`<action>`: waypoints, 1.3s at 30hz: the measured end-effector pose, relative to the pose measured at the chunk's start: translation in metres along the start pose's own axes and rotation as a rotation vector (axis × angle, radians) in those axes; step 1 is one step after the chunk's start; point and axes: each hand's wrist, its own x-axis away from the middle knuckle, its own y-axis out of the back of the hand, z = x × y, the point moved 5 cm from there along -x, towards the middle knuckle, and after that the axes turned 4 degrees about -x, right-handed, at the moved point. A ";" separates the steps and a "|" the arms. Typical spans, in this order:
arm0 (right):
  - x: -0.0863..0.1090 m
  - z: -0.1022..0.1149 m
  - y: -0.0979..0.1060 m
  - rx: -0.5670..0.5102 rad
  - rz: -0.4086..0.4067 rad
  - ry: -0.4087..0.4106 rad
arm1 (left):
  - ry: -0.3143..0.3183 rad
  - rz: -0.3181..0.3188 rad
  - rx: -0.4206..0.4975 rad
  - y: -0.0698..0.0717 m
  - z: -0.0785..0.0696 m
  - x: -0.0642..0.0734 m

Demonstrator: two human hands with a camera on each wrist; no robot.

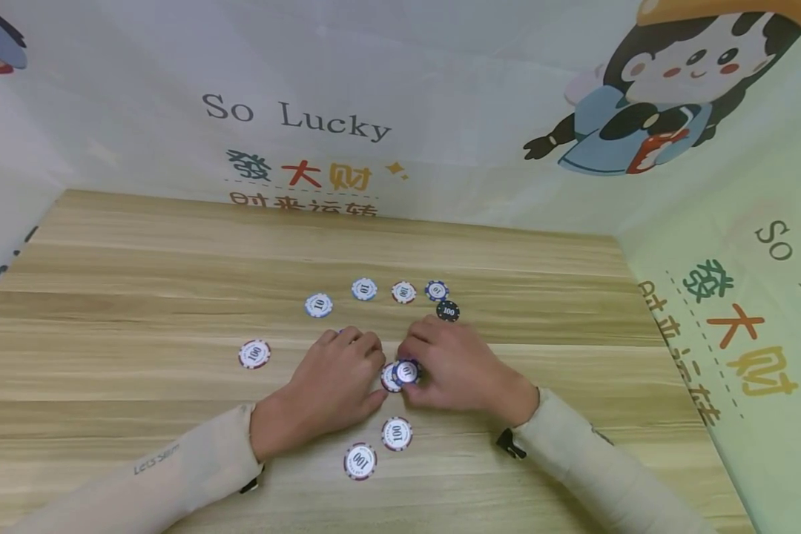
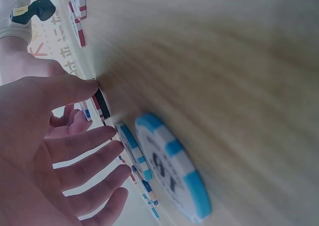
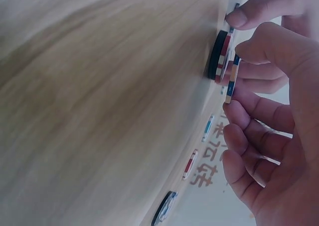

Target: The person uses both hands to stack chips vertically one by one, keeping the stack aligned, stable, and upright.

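My right hand [image 1: 454, 363] pinches a dark blue and white poker chip [image 1: 407, 371] between thumb and finger. That chip overlaps a red and white chip [image 1: 389, 377], and a black chip [image 3: 218, 54] lies beneath the red one in the right wrist view. My left hand [image 1: 337, 382] rests beside this small stack. Its thumb tip reaches the stack's edge in the left wrist view, while the other fingers extend loosely, close to a light blue chip [image 2: 133, 151]. Whether those fingers touch that chip, I cannot tell.
Beyond the hands lie light blue chips [image 1: 318, 305], a red chip [image 1: 403, 292], a dark blue chip [image 1: 437, 290] and a black 100 chip [image 1: 448, 311]. Another red chip [image 1: 254, 354] sits at the left. Two more red chips [image 1: 360, 461] lie nearer. Printed cloth [image 1: 440, 148] borders the wooden table [image 1: 140, 297].
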 end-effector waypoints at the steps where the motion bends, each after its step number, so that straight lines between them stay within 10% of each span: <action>1: -0.001 0.001 0.000 0.002 -0.001 0.003 | 0.000 0.000 0.000 0.000 0.000 0.000; 39: -0.008 0.009 -0.010 -0.006 0.028 0.011 | -0.007 -0.021 -0.003 0.002 -0.001 0.001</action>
